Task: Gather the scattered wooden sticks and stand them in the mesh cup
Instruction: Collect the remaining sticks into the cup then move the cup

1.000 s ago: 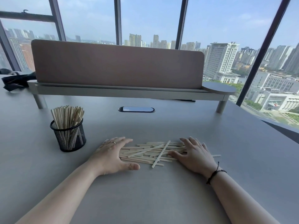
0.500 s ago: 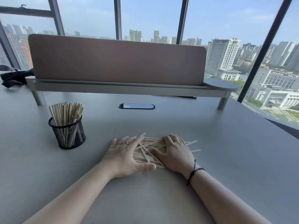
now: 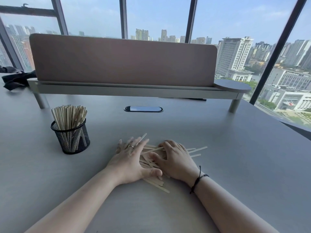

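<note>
A pile of loose wooden sticks (image 3: 151,158) lies on the grey table in front of me, squeezed between both hands. My left hand (image 3: 129,158), with a ring, lies flat on the pile's left side with its thumb under the near edge. My right hand (image 3: 175,158) presses in from the right with fingers curled over the sticks. A few sticks poke out at the right (image 3: 196,149) and at the near side (image 3: 158,184). The black mesh cup (image 3: 71,138) stands to the left, apart from my hands, with several sticks upright in it (image 3: 69,116).
A raised shelf with a brown divider panel (image 3: 122,58) crosses the back of the table (image 3: 235,165). A cable port (image 3: 143,108) sits in the table before it. Dark cloth (image 3: 15,78) lies at the far left. Windows stand behind.
Both hands have slid toward each other, pushing the spread sticks into a tighter, more crossed heap. The cup has not moved.
</note>
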Tool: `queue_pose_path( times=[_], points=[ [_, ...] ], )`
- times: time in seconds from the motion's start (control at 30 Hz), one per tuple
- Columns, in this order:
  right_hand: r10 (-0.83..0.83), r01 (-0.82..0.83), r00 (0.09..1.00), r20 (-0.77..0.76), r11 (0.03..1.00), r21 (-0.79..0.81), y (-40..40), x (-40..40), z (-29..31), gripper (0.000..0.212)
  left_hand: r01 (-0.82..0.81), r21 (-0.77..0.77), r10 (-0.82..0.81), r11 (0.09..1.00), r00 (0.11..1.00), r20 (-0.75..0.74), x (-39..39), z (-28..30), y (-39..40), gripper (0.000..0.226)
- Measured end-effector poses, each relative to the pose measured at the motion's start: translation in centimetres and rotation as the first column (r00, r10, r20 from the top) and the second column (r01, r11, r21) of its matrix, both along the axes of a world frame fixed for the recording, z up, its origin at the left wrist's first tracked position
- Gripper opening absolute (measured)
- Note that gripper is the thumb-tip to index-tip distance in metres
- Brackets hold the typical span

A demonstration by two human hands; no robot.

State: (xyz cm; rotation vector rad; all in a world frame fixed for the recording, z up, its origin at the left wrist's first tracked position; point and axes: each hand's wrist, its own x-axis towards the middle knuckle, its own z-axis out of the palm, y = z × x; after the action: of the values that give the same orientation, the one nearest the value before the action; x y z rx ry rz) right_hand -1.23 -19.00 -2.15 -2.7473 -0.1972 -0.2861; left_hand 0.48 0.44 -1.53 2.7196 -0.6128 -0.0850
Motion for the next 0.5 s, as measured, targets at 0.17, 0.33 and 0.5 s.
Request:
queue_pose_path(
  times=[0.17,0.33,0.5],
  points=[
    [0.023,-0.022,0.999,-0.026,0.999,0.042,-0.1,0.0,0.1,0.057,0.051,-0.032,-0.051,0.998,0.999,0.017,0.4,-0.2,0.5,0.138],
    [0.069,-0.066,0.995,-0.071,0.997,0.050,0.0,0.1,0.2,0.075,-0.045,-0.047,0.049,0.998,0.995,0.092,0.4,-0.5,-0.3,0.134],
    [0.122,-0.116,0.990,-0.071,0.989,0.090,0.1,-0.2,0.4,0.078,-0.063,0.061,0.052,0.996,0.984,0.173,0.2,-0.1,-1.0,0.113]
  ],
)
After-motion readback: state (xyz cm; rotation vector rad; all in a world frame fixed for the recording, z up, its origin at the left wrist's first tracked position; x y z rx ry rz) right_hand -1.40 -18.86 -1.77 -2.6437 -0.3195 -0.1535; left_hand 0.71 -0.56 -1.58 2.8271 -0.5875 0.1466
